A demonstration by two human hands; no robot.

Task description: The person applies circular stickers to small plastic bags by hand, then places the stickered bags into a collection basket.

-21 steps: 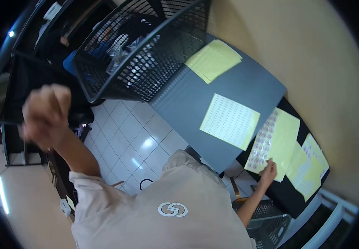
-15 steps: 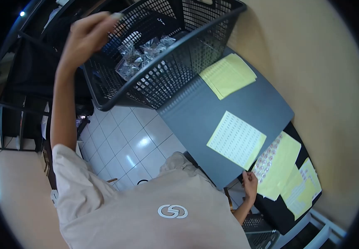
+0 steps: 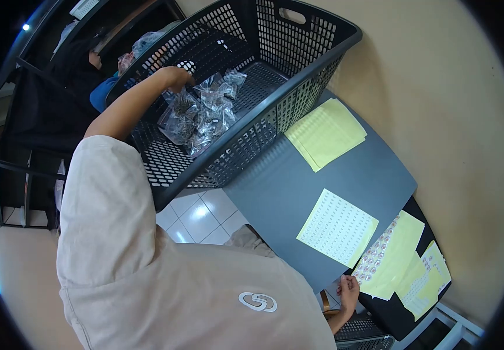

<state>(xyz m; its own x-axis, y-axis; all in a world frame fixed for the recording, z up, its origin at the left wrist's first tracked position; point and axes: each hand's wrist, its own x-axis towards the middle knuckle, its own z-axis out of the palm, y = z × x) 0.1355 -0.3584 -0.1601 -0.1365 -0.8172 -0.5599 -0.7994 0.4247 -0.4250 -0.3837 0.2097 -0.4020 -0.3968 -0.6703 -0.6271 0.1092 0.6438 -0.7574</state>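
Observation:
My left hand [image 3: 175, 77] reaches over the rim into a large dark grey plastic basket [image 3: 290, 87]. Its fingers bend down onto small clear plastic bags [image 3: 208, 114] with dark and silvery contents. The fingertips are partly hidden, so a grip on a bag cannot be made out. Low at the right, my right hand [image 3: 348, 289] hangs by the edge of the grey table [image 3: 374, 163], fingers loosely curled and apart, with nothing visible in them. Just above it lies a white sheet [image 3: 338, 227] with rows of small printed marks on a yellow backing.
Yellow sheets [image 3: 326, 134] lie beside the basket. More yellow sheets with round stickers [image 3: 379, 256] rest on a black surface at the right. Another dark basket [image 3: 360, 329] stands below. Dark shelving [image 3: 27, 169] lines the left, and a wall [image 3: 438, 99] borders the table.
My left hand has come down from above the basket's rim onto the bags inside. The view has shifted, showing more of the basket. My right hand stays near the table edge.

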